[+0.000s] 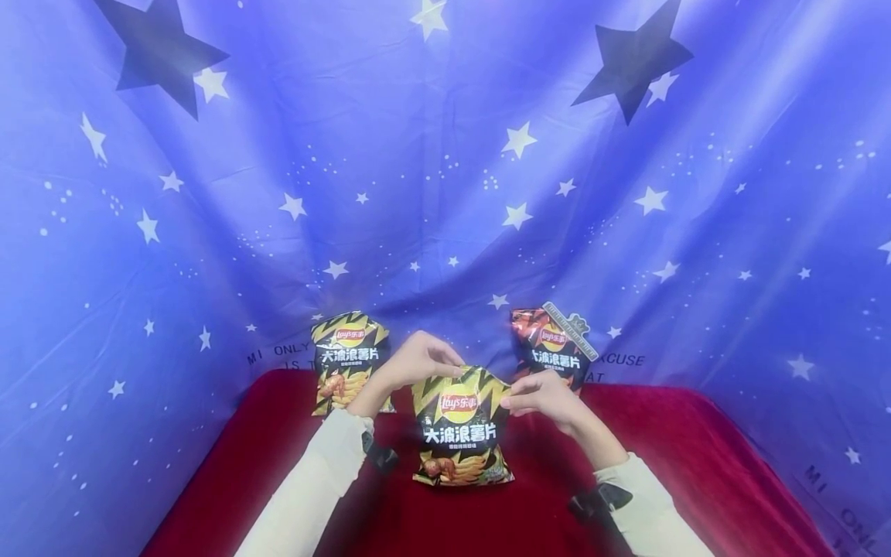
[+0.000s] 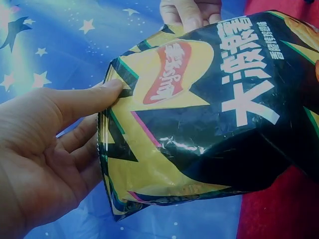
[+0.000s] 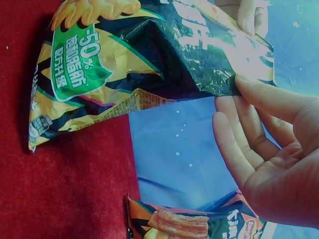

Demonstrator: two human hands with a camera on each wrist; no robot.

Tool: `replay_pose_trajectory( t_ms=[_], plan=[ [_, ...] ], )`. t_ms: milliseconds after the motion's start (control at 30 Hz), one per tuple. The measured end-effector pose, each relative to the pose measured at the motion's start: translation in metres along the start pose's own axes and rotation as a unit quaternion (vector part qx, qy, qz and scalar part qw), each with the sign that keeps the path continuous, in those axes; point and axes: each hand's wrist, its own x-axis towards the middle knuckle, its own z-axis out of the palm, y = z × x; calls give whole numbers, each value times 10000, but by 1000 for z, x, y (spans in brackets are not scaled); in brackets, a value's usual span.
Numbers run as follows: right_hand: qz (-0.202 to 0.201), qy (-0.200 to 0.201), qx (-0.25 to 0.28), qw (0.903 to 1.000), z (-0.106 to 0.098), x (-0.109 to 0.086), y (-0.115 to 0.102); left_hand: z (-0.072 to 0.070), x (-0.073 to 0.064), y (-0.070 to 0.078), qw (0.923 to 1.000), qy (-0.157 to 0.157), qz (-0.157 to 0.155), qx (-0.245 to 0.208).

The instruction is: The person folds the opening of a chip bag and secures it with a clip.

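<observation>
In the head view a yellow-and-black bag of Lay's potato chips [image 1: 455, 433] stands upright over the red cloth, its front facing me. My left hand [image 1: 421, 360] pinches its top edge, with the thumb [image 2: 109, 89] on the front and the other fingers behind. My right hand [image 1: 546, 398] pinches the upper right side of the same bag, thumb in front. In the right wrist view that hand's other fingers [image 3: 244, 134] spread behind and below the bag's edge. The bag looks full, its top seam unbroken where it shows.
A second yellow-and-black chip bag [image 1: 348, 360] stands behind my left forearm. Behind my right hand stands a red-and-black chip bag [image 1: 543, 348], with a pale toothed strip bearing a crown shape [image 1: 574, 329] across its top corner. A blue star-printed curtain [image 1: 445, 193] hangs behind the red-covered table [image 1: 689, 456].
</observation>
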Motion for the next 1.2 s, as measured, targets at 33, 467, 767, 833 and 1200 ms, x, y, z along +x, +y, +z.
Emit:
replay_pose_trajectory(
  t_ms=[33, 467, 767, 833, 1200],
  plan=[
    [-8, -9, -31, 10000, 0, 0, 0, 0, 0, 0, 10000, 16, 1, 64],
    [-258, 226, -232, 9991, -1, -3, 4, -2, 0, 5, 9997, -69, 164, 181],
    [-531, 378, -261, 9975, 4, -3, 7, -2, -1, 4, 9993, -128, 137, 329],
    [-548, 398, -273, 9973, 5, -4, 8, -2, -2, 3, 9995, -123, 119, 266],
    [-620, 75, -131, 9980, 2, -4, 14, 0, -3, -1, 9995, -205, 113, 193]
  ],
)
